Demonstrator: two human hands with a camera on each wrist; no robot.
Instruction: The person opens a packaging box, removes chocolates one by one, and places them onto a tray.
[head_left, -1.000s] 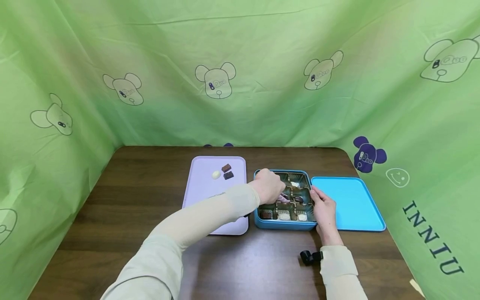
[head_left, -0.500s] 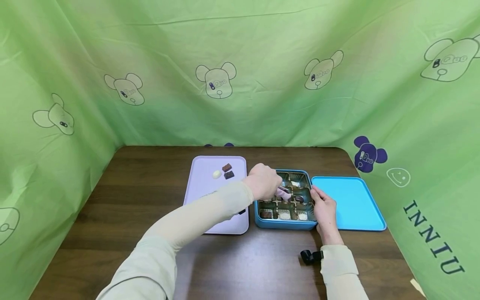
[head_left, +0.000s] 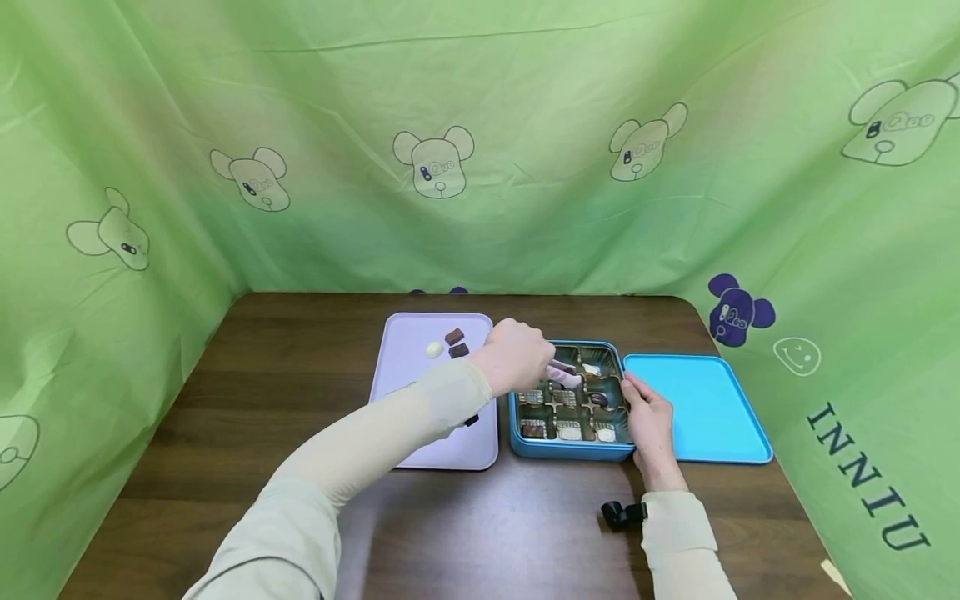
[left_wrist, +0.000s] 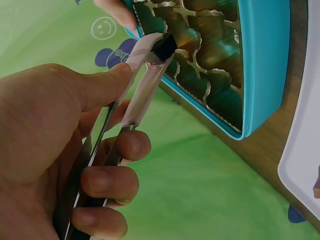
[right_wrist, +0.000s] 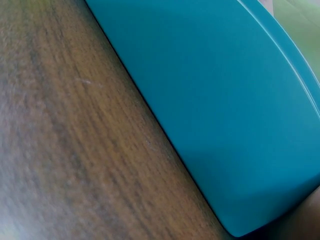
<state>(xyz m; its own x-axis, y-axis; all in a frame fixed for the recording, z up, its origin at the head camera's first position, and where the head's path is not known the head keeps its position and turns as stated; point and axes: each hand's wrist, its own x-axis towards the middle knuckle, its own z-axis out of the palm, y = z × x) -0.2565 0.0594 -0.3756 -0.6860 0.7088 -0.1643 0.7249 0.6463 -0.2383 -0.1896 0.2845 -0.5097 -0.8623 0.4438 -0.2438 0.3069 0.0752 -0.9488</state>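
Note:
My left hand (head_left: 517, 358) grips a pair of metal tongs (left_wrist: 142, 75) with pink tips. The tips pinch a small dark chocolate (left_wrist: 164, 46) just above the far left part of the blue tin (head_left: 570, 452). The tin's brown insert (head_left: 558, 400) holds several chocolates in its cells. My right hand (head_left: 647, 417) rests against the tin's right wall, thumb near the rim. In the left wrist view the tin (left_wrist: 265, 60) lies beyond the tong tips.
A lilac tray (head_left: 420, 400) lies left of the tin, with a white (head_left: 432, 350), a brown (head_left: 453, 337) and a dark (head_left: 458, 350) chocolate at its far end. The blue lid (head_left: 697, 408) lies right of the tin. Green cloth walls surround the wooden table (head_left: 300, 400).
My left hand has risen out of the tin's middle cells and drawn back to the left, carrying the tongs with the dark chocolate. The right hand has stayed at the tin.

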